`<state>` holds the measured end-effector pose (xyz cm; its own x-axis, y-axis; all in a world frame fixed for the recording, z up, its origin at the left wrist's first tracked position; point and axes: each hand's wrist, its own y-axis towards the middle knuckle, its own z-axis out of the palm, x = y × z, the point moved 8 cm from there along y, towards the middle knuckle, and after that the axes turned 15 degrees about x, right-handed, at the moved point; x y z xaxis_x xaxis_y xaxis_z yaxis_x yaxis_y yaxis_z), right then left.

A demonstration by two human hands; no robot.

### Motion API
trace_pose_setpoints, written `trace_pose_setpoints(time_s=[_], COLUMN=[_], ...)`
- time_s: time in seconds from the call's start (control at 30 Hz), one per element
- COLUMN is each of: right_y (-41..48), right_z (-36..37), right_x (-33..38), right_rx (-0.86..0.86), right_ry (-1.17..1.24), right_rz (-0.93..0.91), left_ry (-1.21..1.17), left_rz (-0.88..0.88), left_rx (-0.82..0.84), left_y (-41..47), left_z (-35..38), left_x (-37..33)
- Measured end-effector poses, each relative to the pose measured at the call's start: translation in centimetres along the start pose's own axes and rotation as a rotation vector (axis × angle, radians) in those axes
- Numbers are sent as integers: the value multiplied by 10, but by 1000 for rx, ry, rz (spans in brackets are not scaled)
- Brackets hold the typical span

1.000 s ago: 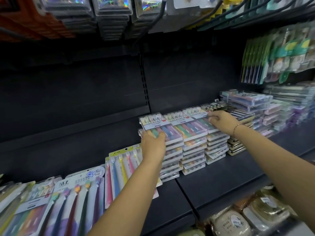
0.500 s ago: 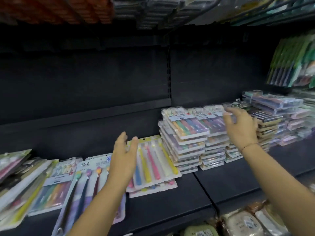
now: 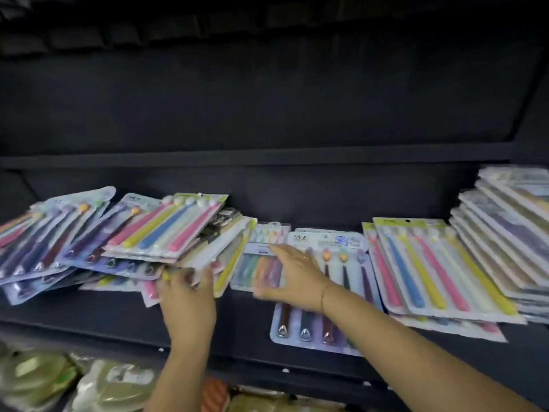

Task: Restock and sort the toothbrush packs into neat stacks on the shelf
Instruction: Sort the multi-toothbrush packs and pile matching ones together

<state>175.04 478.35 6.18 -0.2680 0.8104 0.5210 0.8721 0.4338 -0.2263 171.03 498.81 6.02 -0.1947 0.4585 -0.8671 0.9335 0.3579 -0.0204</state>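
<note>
Shelf (image 3: 237,322), toothbrush packs.
L pile (image 3: 124,242): tilted, fanned, loose.
L hand (image 3: 187,295): at L pile's lower edge; grip blurred, can't tell.
R hand (image 3: 294,278): fingers straight, spread, flat on small pack (image 3: 255,263), beside purple pack (image 3: 306,331).
Risk: L pile prob. slides fwd over front lip if lifted by one corner.
Room: bare strip behind packs; narrow gap betw. L pile & small pack; R stack (image 3: 439,272) close.

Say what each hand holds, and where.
Left hand grips the slanted pile by its near edge; right hand lies flat on the small pack, holding nothing.
</note>
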Motion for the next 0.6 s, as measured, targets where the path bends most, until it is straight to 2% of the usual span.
trace_pose_setpoints(time_s=[0.1,0.17,0.23,0.3,0.4,0.5,0.6], right_y=[30,40,41,39,27,19,28], right_z=[13,9,5,4,-9,-22,-14], right_x=[-1,-4,-4,2,11,6,-8], right_rx=[59,1,-62,-125,-330,-471,-362], right_ry=[-190,-225,-202,-181,-152,107,477], right_rz=[105,138,138,112,61,40,22], left_ry=[-77,-154,-361,-652,-961,-1074,-1112], left_rz=[-67,-87,-164,-275,-400,-352,-340], left_rx=[243,294,333,300,174,190,217], left_y=[-2,0,0,-1,2,14,26], left_z=[26,33,40,42,35,29,30], left_x=[11,11,17,26,33,22,16])
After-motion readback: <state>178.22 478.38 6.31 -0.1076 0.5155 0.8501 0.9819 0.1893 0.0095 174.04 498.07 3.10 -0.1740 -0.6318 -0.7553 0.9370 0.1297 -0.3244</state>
